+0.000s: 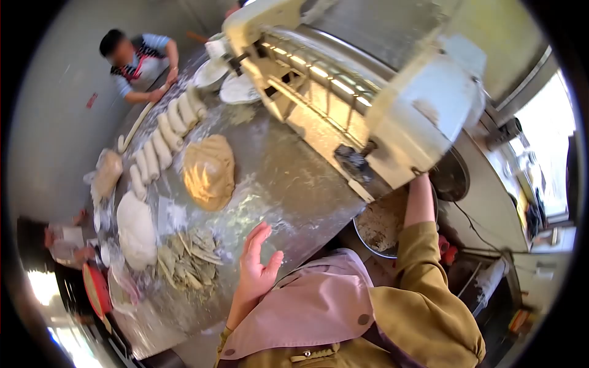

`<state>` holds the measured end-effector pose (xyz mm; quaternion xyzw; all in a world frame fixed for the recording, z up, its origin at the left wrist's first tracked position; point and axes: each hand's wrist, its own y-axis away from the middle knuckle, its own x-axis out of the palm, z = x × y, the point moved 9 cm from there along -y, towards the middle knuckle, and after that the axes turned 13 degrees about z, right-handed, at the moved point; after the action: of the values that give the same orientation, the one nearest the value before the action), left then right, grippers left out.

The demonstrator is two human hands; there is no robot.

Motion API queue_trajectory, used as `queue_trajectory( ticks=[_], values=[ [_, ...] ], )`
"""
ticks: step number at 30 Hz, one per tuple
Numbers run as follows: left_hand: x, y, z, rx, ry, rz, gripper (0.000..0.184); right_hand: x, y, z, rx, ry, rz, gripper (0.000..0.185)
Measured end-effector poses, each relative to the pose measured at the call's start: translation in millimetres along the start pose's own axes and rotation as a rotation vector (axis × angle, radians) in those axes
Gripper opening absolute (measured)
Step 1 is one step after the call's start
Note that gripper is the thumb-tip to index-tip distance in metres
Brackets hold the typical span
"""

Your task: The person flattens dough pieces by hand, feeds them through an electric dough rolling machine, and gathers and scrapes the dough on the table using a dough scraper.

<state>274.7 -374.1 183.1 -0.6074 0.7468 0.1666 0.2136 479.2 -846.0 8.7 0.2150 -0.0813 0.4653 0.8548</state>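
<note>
My left hand (pixel 256 270) is raised over the near edge of the floury metal table (pixel 288 196), palm turned sideways. Its fingers are stretched and its thumb stands apart, with nothing held. My right forearm (pixel 419 205) reaches across a metal bowl (pixel 375 230) of flour-like powder and passes behind the side of a white dough roller machine (pixel 429 104). The machine hides my right hand and its fingers. A large tan dough lump (pixel 208 172) lies on the table beyond my left hand. To the left sit a pale dough mass (pixel 136 230) and a pile of greenish dough scraps (pixel 189 257).
Several thick white dough rolls (pixel 161 144) lie in a row at the far left. Behind them a co-worker (pixel 141 64) handles a long dough strip. White bowls (pixel 239 89) stand beside the machine. A red-rimmed round pan (pixel 97 289) is at the left edge.
</note>
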Motion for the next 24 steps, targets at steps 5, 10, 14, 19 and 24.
queue_trajectory(
  ticks=[5, 10, 14, 19, 24],
  values=[
    [-3.5, 10.8, 29.8, -0.033, 0.058, -0.063, 0.047, -21.5, -24.2, -15.9, -0.011, -0.015, 0.116, 0.058],
    [-2.4, 5.9, 32.5, 0.015, 0.018, -0.016, 0.048, -25.9, -29.7, 5.6, -0.089, 0.243, 0.232, 0.051],
    [-1.6, -3.2, 27.2, 0.053, -0.034, 0.037, 0.050, -27.2, -27.6, -2.0, -0.006, 0.094, 0.215, 0.040],
    [-16.0, 18.9, 31.5, 0.089, -0.072, -0.012, 0.050, -3.4, 83.2, 21.0, -0.222, 0.059, -0.089, 0.058],
    [-55.0, 92.4, 109.4, -0.157, -0.119, -0.210, 0.048, 5.8, 207.0, -65.1, -0.368, 0.588, 0.041, 0.037]
  ],
)
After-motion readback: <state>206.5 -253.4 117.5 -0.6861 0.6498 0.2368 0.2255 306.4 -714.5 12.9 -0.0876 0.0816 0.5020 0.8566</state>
